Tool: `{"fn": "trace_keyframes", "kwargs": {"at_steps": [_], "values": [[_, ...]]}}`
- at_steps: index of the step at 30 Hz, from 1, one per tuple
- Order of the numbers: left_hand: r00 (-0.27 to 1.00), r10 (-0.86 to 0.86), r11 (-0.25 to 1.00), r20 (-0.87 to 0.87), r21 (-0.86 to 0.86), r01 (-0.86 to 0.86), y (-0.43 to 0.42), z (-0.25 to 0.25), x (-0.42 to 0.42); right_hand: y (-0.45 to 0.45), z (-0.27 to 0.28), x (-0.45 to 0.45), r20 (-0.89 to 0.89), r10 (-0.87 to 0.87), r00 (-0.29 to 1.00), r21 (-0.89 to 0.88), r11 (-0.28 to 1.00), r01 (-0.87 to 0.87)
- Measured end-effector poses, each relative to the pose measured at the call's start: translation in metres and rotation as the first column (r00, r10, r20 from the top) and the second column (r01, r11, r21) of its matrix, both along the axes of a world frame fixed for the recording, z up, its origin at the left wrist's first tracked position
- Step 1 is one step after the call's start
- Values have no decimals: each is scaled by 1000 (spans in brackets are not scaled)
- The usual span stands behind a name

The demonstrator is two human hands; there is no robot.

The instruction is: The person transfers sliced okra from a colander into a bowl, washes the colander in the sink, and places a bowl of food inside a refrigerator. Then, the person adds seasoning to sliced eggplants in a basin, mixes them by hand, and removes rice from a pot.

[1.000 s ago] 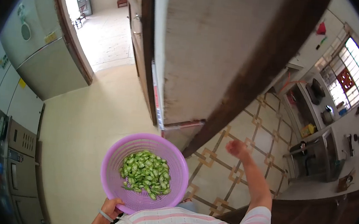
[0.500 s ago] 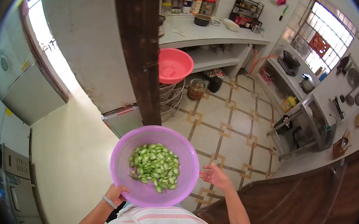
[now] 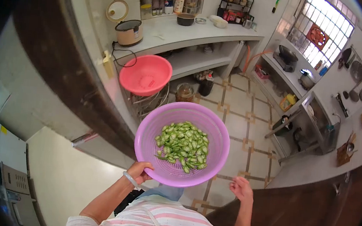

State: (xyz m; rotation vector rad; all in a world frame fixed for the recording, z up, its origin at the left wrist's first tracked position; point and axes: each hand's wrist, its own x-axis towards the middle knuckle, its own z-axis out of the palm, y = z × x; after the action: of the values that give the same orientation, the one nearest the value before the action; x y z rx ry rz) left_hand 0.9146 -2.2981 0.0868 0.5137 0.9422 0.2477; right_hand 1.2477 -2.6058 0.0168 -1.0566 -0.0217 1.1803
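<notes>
My left hand [image 3: 140, 172] grips the lower left rim of a purple plastic colander [image 3: 142, 148], thumb over the edge. Inside the colander lies a heap of sliced green okra [image 3: 184, 144], mostly in the middle. My right hand [image 3: 241, 189] hangs in the air to the lower right of the colander, apart from its rim. Its fingers are loosely bent, and nothing shows in them.
A dark wooden door frame [image 3: 76, 68] stands close on my left, a brown door [image 3: 306, 212] on my right. Ahead, a red basin [image 3: 145, 72] rests on a wire stand beside a counter [image 3: 166, 35] with a rice cooker [image 3: 128, 32]. A glass jar [image 3: 185, 93] sits on the floor.
My view has moved forward through the doorway, and the rice cooker has come into sight. The colander has shifted up and right in view. My right hand's fingers have bent in.
</notes>
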Motion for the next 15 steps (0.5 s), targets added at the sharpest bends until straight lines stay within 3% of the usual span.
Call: {"fn": "trace_keyframes", "kwargs": {"at_steps": [1, 3, 5, 6, 7, 8, 9, 10, 11, 12, 15], "values": [[1000, 0, 1000, 17, -2, 0, 14, 4, 26, -3, -2, 20, -95, -178, 979, 128, 973, 190], [999, 28, 999, 31, -38, -27, 60, 13, 91, -2, -3, 70, -334, -458, 824, 309, 773, 554], [998, 58, 996, 38, -63, -55, 80, 13, 127, -32, -86, 86, -230, -255, 939, 83, 956, 280], [996, 74, 995, 50, -76, -70, 91, 12, 148, -54, -119, 86, 266, 207, 942, -298, 947, -124], [992, 45, 997, 118, -66, -38, 108, 3, 166, -75, -146, 88, 442, 718, 537, -741, 630, -232], [993, 45, 998, 109, -46, -40, 119, 10, 188, -77, -156, 104, 194, 981, -30, -981, 195, 20], [996, 39, 999, 86, -25, -37, 129, 21, 205, -56, -117, 100, 97, 878, 469, -975, 178, -133], [997, 34, 999, 63, -4, -34, 139, 27, 224, -32, -90, 97, 210, 612, 762, -907, 413, -83], [998, 35, 999, 59, 4, -35, 151, 26, 245, -12, -71, 98, 241, 242, 940, -802, 595, 53], [998, 35, 999, 56, 12, -36, 165, 21, 267, 2, -65, 109, 186, -165, 969, -681, 689, 248], [998, 28, 999, 63, 17, -30, 200, 21, 327, 3, -138, 163, -16, -260, 965, -594, 779, 200]]}}
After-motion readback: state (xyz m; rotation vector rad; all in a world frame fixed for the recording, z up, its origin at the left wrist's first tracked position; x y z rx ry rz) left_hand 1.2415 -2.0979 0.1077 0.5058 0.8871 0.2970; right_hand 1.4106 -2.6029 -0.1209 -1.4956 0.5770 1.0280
